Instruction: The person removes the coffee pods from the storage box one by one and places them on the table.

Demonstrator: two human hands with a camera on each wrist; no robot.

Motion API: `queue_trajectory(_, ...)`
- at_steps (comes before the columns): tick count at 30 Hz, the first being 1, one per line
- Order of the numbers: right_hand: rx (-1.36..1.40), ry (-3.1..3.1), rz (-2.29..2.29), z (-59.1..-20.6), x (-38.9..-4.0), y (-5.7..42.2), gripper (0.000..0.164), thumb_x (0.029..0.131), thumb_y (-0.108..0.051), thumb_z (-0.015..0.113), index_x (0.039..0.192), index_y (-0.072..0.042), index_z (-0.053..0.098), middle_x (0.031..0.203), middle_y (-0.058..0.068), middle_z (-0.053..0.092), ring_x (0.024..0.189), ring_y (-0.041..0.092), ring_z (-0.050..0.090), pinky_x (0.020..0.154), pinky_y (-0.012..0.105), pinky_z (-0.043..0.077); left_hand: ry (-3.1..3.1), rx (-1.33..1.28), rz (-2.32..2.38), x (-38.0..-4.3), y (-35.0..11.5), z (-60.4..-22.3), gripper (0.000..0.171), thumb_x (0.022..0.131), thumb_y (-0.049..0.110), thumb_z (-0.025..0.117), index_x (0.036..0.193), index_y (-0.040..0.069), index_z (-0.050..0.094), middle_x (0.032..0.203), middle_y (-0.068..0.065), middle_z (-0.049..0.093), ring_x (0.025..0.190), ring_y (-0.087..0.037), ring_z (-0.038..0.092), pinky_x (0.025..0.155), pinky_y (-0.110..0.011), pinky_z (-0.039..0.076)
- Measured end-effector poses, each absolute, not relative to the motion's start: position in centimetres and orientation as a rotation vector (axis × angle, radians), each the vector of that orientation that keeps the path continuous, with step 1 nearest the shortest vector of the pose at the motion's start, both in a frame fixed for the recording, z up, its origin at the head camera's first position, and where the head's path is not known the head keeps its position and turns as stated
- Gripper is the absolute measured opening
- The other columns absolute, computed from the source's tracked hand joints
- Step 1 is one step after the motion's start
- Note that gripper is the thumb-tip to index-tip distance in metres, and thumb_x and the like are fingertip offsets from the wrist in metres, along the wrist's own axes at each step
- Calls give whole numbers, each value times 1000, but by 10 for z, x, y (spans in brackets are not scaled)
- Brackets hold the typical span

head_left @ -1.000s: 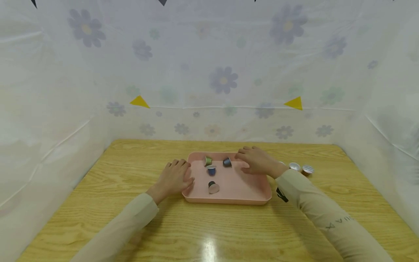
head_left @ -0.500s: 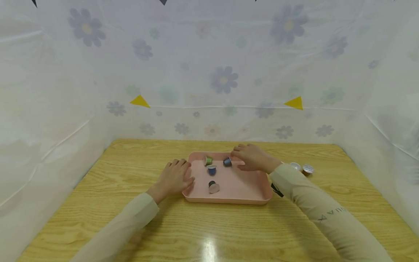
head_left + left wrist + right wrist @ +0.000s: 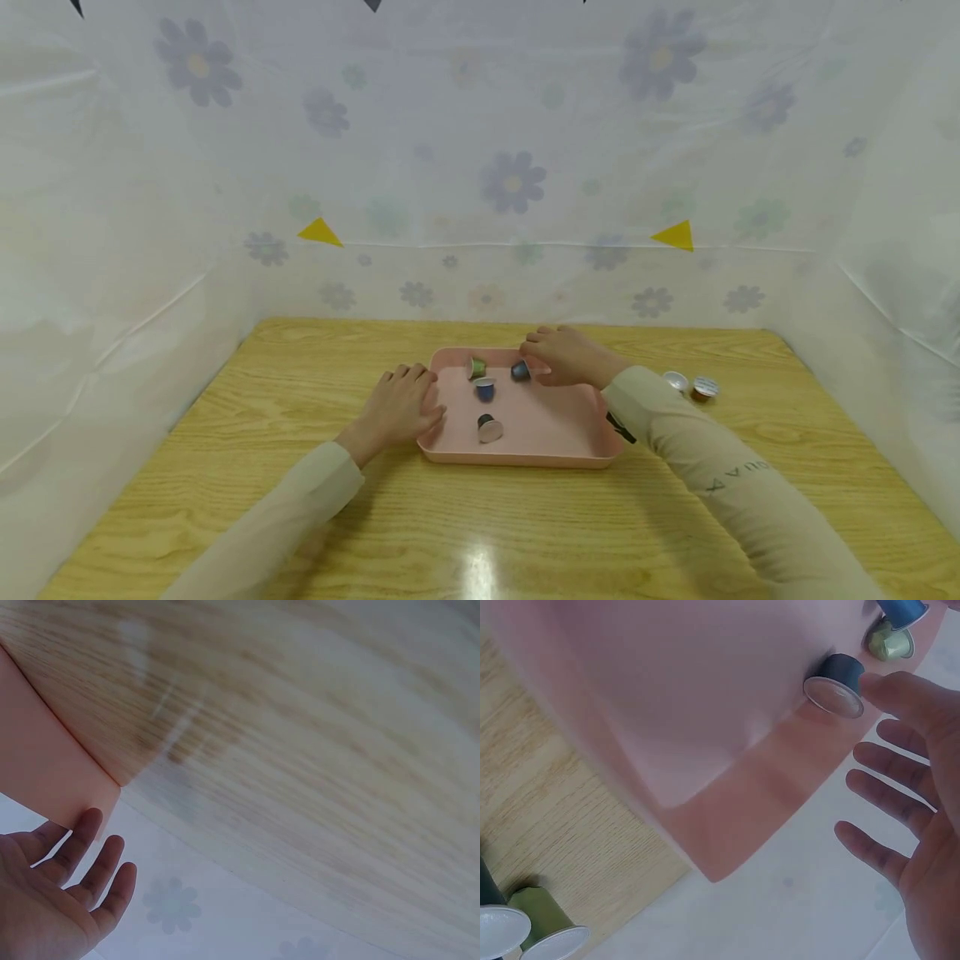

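Coffee capsules lie in a pink tray (image 3: 555,433): a green one (image 3: 477,368), a blue one (image 3: 486,389), a black one (image 3: 490,428) on its side, and a dark blue-grey one (image 3: 520,371) near the far wall. At the far right part of the tray is my right hand (image 3: 573,356), fingers spread and slightly bent. In the right wrist view its thumb tip is at the dark blue-grey capsule (image 3: 835,684); whether they touch, I cannot tell. My left hand (image 3: 397,408) rests at the tray's left rim, fingers loosely bent, with the thumb over the inside.
Right of the tray, other capsules stand on the wooden table (image 3: 480,517), among them a white-lidded one (image 3: 675,381) and a brown one (image 3: 704,388). The right wrist view shows a green capsule (image 3: 547,922) there. Flower-print sheeting (image 3: 450,150) encloses the table's back and sides.
My right hand has moved left over the tray, toward the dark blue-grey capsule. The left hand and the tray have stayed in place.
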State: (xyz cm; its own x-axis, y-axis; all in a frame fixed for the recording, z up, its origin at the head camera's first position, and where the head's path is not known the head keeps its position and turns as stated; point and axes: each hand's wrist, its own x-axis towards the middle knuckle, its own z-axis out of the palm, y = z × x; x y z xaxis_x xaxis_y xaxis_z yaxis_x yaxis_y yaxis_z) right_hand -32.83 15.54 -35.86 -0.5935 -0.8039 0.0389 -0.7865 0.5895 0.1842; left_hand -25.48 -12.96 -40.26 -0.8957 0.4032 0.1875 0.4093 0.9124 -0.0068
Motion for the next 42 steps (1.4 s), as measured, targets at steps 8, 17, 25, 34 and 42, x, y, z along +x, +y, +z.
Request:
queue_trajectory(8,1329,-2721,-247,-359,-328,148,34,77,-26,71,107,-14,60,97,0,58,87,18,53,75,37,47,-2893,-621,-56,-254,-131,-403,51,85,47,53,120,10,55,118,-6,54,108,-28,51,90,-45,42)
queue_trajectory(17,1255,-2831,-292,-365,-328,139,37,79,-27,70,111,-14,59,102,2,59,93,21,54,78,38,47,-2895,-618,-51,-254,-132,-404,51,85,47,53,120,10,54,118,-6,54,107,-28,51,90,-45,42)
queue_trajectory(25,1211,-2838,-356,-373,-328,134,36,82,-27,66,114,-13,58,102,5,59,92,22,55,78,42,48,-2895,-617,-49,-254,-132,-403,51,85,46,53,120,10,54,118,-6,54,107,-28,51,90,-45,42)
queue_trajectory(34,1199,-2839,-364,-375,-327,133,34,84,-23,62,116,-13,57,103,5,59,95,23,55,81,43,48,-2895,-615,-53,-254,-132,-404,50,85,46,54,120,10,54,118,-6,54,107,-28,51,89,-46,42)
queue_trajectory(42,1197,-2823,-370,-376,-327,133,36,84,-23,64,117,-12,57,105,6,59,98,24,56,82,43,48,-2894,-612,-53,-254,-131,-404,50,85,46,53,120,10,54,118,-6,54,108,-28,51,90,-46,42)
